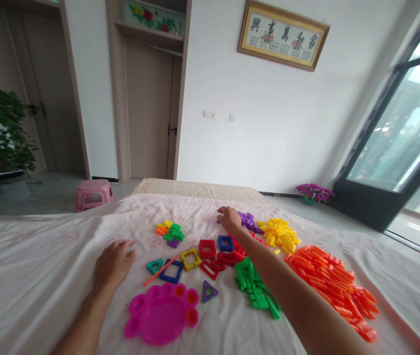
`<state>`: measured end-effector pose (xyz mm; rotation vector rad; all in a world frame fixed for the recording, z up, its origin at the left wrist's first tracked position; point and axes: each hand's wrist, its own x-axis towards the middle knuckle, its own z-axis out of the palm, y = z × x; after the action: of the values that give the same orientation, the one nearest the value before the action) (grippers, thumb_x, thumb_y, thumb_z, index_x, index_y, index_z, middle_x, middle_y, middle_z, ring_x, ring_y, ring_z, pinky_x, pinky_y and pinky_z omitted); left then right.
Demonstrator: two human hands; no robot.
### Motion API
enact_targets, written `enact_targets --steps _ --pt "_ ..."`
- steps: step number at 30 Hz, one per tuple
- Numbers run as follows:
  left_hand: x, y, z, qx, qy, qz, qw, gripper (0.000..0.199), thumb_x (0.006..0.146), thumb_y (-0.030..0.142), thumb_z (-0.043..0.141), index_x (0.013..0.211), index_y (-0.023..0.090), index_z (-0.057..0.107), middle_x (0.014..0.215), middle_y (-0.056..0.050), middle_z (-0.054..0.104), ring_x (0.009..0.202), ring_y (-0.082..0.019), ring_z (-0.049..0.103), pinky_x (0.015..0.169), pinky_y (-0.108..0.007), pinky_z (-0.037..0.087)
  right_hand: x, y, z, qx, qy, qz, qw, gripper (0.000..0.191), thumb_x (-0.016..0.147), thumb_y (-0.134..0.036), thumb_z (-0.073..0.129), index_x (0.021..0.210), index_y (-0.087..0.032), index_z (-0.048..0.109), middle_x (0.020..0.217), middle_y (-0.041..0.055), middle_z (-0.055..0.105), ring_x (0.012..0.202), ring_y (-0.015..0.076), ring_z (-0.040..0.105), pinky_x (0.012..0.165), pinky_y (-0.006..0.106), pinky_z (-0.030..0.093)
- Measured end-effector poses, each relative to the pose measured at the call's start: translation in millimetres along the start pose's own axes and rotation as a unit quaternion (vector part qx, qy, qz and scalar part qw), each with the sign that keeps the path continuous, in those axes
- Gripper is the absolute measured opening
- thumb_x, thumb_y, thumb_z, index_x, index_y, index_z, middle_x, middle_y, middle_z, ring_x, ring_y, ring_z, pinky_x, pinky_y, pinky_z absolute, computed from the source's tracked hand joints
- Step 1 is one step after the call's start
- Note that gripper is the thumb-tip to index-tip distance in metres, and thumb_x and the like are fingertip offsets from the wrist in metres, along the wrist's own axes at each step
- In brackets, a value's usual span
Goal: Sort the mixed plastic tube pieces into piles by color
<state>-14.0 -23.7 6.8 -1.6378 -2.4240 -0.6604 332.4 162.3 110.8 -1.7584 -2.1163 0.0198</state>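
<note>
My right hand [229, 218] reaches forward to the left edge of the purple pieces [248, 222]; its fingers are bent, and whether they hold a piece is too small to tell. My left hand [115, 261] rests on the cloth with its fingers apart and nothing in them. Right of it lie a teal triangle [154, 266], an orange stick [160, 270], a blue square frame [171, 271] and a yellow square frame [191, 259]. Nearer to me is a magenta paw-shaped tray [163, 319] with orange in several of its cups.
Green pieces [257, 291] lie beside my right forearm, yellow pieces [279, 233] and a large orange pile [331, 281] beyond it. Red frames [207, 249] and a purple triangle [209, 292] lie mid-cloth. A small mixed group [172, 232] sits further left.
</note>
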Motion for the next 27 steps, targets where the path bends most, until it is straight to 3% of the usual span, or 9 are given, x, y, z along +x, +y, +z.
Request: enact_targets --steps 5,10,16,20,23,27 --pt "0 -1 0.1 -0.009 0.001 0.006 1.0 0.042 0.087 0.033 0.043 0.118 0.021 0.068 0.124 -0.009 0.067 0.116 -0.026 0.058 0.097 -0.036 0.043 -47 -71 27 0.041 -0.131 -0.178 0.974 0.023 0.083 -0.033 0.061 0.1 -0.027 0.075 0.099 0.0031 0.075 0.093 0.0207 0.066 0.075 0.025 0.045" --pt "0 0 -1.1 -0.012 -0.003 0.004 1.0 0.043 0.087 0.034 0.043 0.118 0.02 0.068 0.125 -0.01 0.066 0.116 -0.026 0.058 0.098 -0.037 0.043 -78 -118 47 -0.038 -0.125 -0.228 0.965 0.033 0.077 -0.053 0.068 0.095 -0.026 0.074 0.105 0.0075 0.072 0.104 0.0269 0.062 0.082 0.032 0.046" --pt "0 -1 -2.3 -0.025 -0.003 0.002 1.0 0.042 0.086 0.033 0.044 0.117 0.02 0.068 0.123 -0.01 0.067 0.115 -0.028 0.059 0.097 -0.038 0.044 -79 -126 52 -0.039 -0.132 -0.205 0.969 0.035 0.079 -0.052 0.065 0.098 -0.023 0.071 0.106 0.0096 0.07 0.1 0.0278 0.064 0.079 0.033 0.048" --pt "3 3 -0.3 -0.131 0.024 0.022 0.991 0.041 0.085 0.031 0.047 0.116 0.017 0.068 0.125 -0.012 0.066 0.117 -0.027 0.059 0.1 -0.038 0.044 -81 -120 47 0.001 -0.1 -0.221 0.97 0.029 0.082 -0.04 0.063 0.106 -0.025 0.067 0.107 0.0065 0.07 0.099 0.0243 0.065 0.08 0.031 0.047" --pt "4 14 1.7 -0.305 0.015 0.042 0.951 0.047 0.086 0.04 0.049 0.125 0.017 0.063 0.125 -0.011 0.067 0.108 -0.024 0.065 0.093 -0.034 0.05 -87 -119 45 0.039 -0.087 -0.245 0.965 0.03 0.082 -0.037 0.064 0.11 -0.026 0.065 0.107 0.0042 0.07 0.099 0.0223 0.065 0.08 0.029 0.046" --pt "4 28 2.8 -0.467 -0.075 0.018 0.881 0.058 0.083 0.051 0.055 0.129 0.016 0.061 0.113 -0.011 0.073 0.085 -0.022 0.072 0.083 -0.034 0.055 -97 -122 48 0.072 -0.083 -0.275 0.955 0.031 0.082 -0.034 0.066 0.112 -0.027 0.063 0.109 0.003 0.069 0.101 0.0206 0.063 0.083 0.028 0.045"
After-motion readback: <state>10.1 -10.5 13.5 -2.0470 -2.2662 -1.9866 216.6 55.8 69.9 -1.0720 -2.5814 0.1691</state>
